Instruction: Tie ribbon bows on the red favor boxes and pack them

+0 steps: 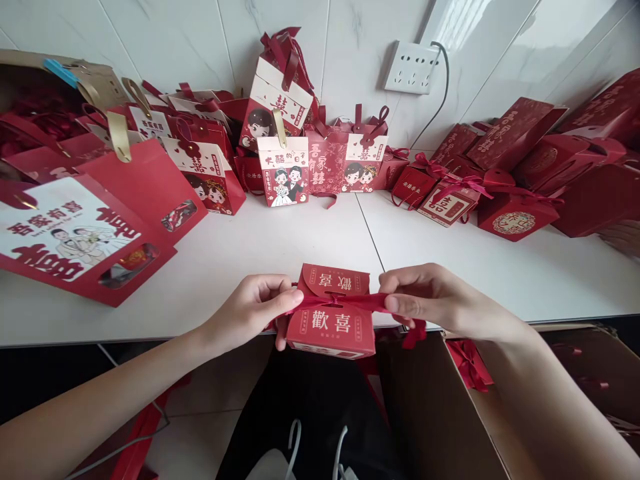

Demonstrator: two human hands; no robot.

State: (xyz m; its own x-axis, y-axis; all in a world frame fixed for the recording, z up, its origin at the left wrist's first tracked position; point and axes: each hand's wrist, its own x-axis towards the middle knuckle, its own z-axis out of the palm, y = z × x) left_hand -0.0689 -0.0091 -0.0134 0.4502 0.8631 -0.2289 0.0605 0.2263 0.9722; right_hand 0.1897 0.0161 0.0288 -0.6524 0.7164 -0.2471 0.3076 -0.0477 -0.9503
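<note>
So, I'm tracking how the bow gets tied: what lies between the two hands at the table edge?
In the head view, a small red box sits between the left hand and right hand, with a red ribbon pinched across it.

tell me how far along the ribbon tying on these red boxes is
Done: boxes with tied bows sit along the wall. In hand: left hand and right hand pull the ribbon across a small red box; no bow yet. Left: not visible how many remain.
</note>
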